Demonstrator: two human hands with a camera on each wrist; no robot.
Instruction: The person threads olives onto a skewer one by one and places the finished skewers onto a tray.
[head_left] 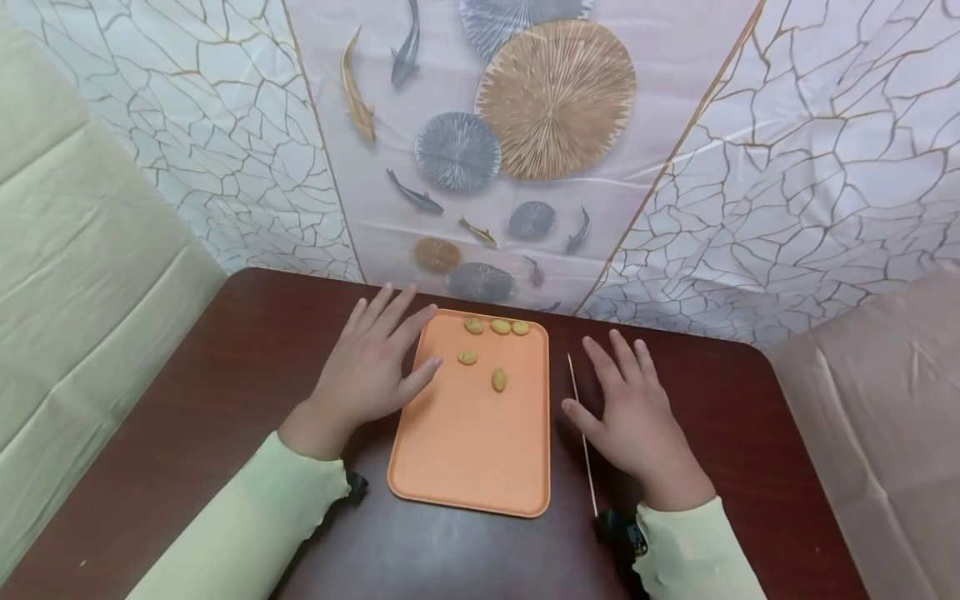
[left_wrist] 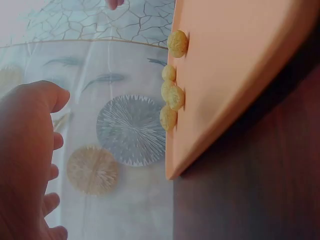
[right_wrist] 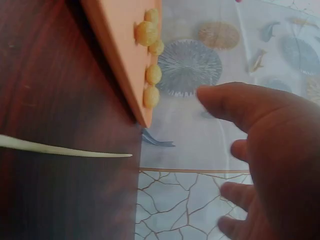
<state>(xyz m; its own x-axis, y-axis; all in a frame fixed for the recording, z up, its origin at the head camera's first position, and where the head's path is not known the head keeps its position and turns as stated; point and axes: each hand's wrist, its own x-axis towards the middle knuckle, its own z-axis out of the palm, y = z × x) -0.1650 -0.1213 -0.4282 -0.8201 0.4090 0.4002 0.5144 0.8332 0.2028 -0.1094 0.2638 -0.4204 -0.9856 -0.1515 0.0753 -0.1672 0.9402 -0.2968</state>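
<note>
An orange tray [head_left: 472, 450] lies lengthwise on the table. Towards its far end are several small oval yellow-green fruits, three along the far rim and two nearer, one of them a fruit [head_left: 498, 380] right of the middle. My left hand [head_left: 367, 367] has its fingers spread by the tray's left edge, holding nothing. To the right of the tray lies a thin wooden skewer [head_left: 586, 450], its pointed tip [right_wrist: 125, 155] clear in the right wrist view. Beside the skewer my right hand [head_left: 637, 425] is spread too, also with nothing in it.
The dark brown table [head_left: 720, 417] has rounded far corners. Right behind it hangs a patterned cloth [head_left: 555, 100] with fish and round leaf shapes. Pale padded panels [head_left: 82, 275] stand at the left and right sides.
</note>
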